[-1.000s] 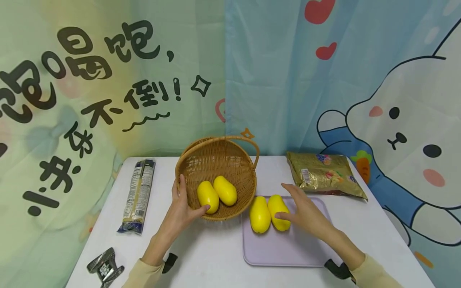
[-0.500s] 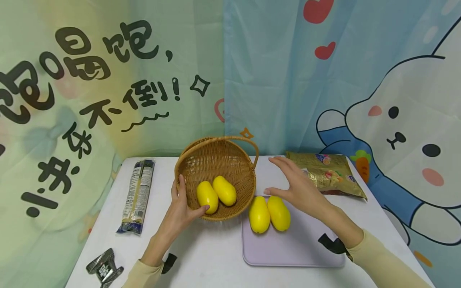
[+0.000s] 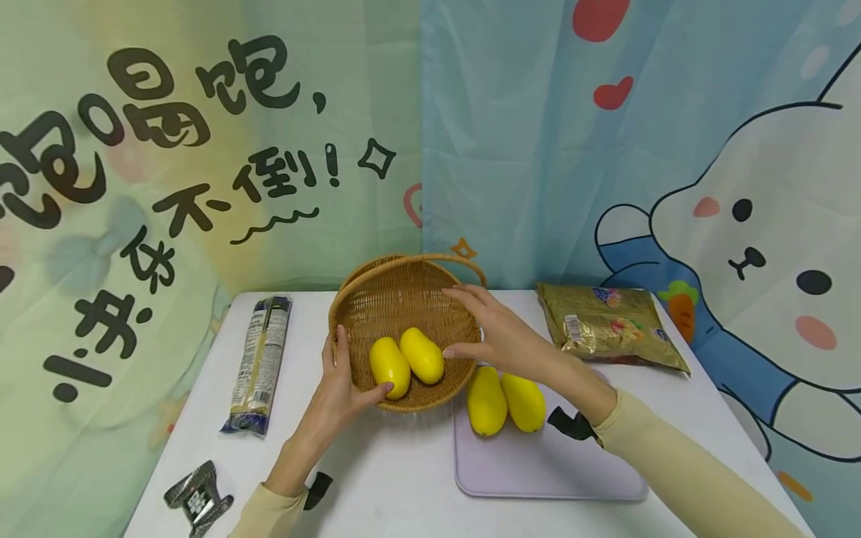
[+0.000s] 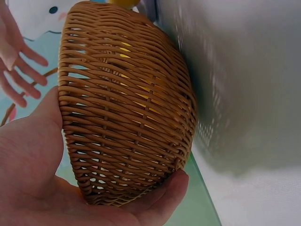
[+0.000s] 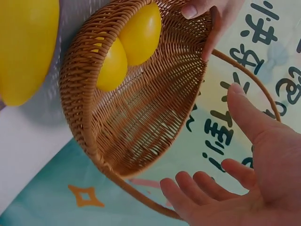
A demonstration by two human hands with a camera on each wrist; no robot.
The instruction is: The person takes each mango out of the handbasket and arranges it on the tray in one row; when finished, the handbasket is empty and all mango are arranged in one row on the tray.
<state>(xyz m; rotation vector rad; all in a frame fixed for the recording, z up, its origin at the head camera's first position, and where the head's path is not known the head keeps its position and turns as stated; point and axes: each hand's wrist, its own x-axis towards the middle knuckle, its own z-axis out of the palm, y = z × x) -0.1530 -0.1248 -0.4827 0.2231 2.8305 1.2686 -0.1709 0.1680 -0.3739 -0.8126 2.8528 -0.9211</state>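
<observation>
A brown wicker basket [image 3: 403, 306] with an arched handle is tipped so its mouth faces me. Two glossy yellow, mango-like fruits, one on the left [image 3: 389, 368] and one on the right [image 3: 422, 356], lie inside it. My left hand [image 3: 339, 392] grips the basket's left side, thumb at the rim; the left wrist view shows fingers round the wickerwork [image 4: 127, 108]. Over the basket's right side hovers my right hand [image 3: 501, 332], fingers spread and holding nothing. Two more such fruits, side by side [image 3: 486, 402] [image 3: 525, 403], lie on a lilac tray [image 3: 531, 474], partly under the right forearm.
A gold foil bag [image 3: 615, 325] lies at the back right of the white table [image 3: 377, 478]. On the left are a long clear-and-blue packet [image 3: 257, 366] and a small black packet [image 3: 199, 499]. A printed curtain [image 3: 498, 149] hangs behind.
My right hand has moved from above the tray's fruits, up and leftward, to the basket's right side. The left hand, basket and fruits have stayed in place.
</observation>
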